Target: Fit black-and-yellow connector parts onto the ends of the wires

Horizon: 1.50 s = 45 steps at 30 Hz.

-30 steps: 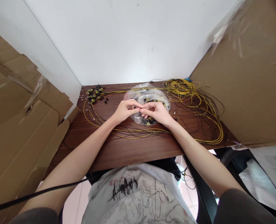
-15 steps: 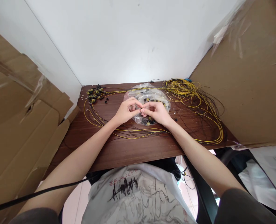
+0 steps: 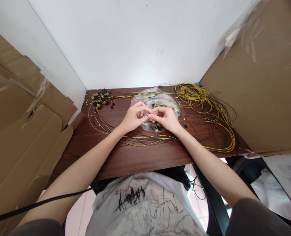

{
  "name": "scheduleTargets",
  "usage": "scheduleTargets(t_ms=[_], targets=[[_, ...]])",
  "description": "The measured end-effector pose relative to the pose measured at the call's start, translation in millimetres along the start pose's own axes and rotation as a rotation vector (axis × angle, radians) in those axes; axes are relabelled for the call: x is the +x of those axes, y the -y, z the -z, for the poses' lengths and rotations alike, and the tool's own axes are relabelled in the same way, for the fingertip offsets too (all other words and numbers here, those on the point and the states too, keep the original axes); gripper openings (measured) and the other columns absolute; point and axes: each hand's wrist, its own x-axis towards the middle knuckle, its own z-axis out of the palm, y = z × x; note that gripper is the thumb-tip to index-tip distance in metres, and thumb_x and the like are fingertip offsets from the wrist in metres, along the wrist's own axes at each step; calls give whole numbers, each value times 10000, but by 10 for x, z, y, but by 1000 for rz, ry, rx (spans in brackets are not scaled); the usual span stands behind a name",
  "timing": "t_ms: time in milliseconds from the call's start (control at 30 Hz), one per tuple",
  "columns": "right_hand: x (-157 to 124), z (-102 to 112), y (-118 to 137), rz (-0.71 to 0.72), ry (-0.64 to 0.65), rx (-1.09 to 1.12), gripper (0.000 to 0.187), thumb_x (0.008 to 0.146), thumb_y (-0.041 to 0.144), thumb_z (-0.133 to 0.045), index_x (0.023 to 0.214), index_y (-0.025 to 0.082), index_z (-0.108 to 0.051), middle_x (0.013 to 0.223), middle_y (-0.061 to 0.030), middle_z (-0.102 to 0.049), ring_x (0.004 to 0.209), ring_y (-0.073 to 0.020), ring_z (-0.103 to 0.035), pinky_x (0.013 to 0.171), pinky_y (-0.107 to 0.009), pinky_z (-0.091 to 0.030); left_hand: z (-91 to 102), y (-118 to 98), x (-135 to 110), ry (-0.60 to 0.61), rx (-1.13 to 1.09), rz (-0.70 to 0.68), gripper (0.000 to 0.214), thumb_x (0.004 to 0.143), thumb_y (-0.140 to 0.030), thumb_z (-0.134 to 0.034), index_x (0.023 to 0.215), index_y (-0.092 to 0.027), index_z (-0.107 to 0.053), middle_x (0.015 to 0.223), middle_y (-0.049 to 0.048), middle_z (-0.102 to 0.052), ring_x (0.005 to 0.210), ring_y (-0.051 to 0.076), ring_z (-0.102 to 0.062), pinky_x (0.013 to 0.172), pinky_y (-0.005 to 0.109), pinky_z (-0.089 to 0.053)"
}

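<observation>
My left hand (image 3: 136, 116) and my right hand (image 3: 165, 118) meet fingertip to fingertip above a clear plastic bag (image 3: 176, 109). Thumb and fingers are pinched together on both; whatever is between them is hidden or too small to make out. Inside the opened bag lie several small black and yellow parts (image 3: 156, 127). Thin yellow and black wires (image 3: 145, 144) run across the table below and behind my hands, forming a wide loop.
A tangled coil of yellow wire (image 3: 189, 92) lies at the back right of the brown table (image 3: 140, 160). Black and yellow connectors (image 3: 100, 98) are heaped at the back left. Cardboard panels (image 3: 263, 82) flank both sides, and a white wall (image 3: 140, 46) stands behind.
My fingertips have shifted very slightly against each other, with both hands still pinched over the bag. The wires and loose parts look unmoved.
</observation>
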Motion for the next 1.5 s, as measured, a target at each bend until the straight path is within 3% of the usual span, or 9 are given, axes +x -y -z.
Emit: scheduleTargets(t_ms=[233,400,567,967,1500], targets=[[-23,65,74,215,-87,-401,232,831,368,-602,895,170,-704,826,-48,-718,708,-160,-639,638,-278,-490,3,-12,7,-28,-34,86,102,761,-226,-658,832,-154,-644,757,-3,-505,574,64,-410,511,181,-331],[-5,198,44,308,-216,-719,177,830,270,-589,928,167,-696,921,-67,-716,875,-220,-628,809,-363,-478,9,-7,2,-26,-9,203,113,748,-207,-640,847,-154,-627,612,-45,-451,541,70,-396,528,188,-338],[9,245,-30,271,-113,-920,201,786,274,-642,955,176,-690,996,-77,-684,986,-263,-573,916,-420,-425,10,3,-1,-2,15,238,126,747,-217,-628,857,-155,-638,615,-41,-488,544,76,-417,553,203,-349],[10,241,-29,214,-50,-977,169,806,147,-549,879,189,-696,909,-65,-669,911,-234,-571,863,-375,-430,9,-22,6,32,36,316,142,739,-236,-636,857,-157,-648,543,-60,-438,492,69,-374,517,196,-318],[12,223,-34,223,-105,-910,145,772,148,-524,794,180,-664,821,-54,-667,803,-217,-591,770,-349,-441,8,-24,5,37,16,305,124,735,-238,-643,838,-169,-649,533,-58,-436,481,71,-368,504,199,-317]])
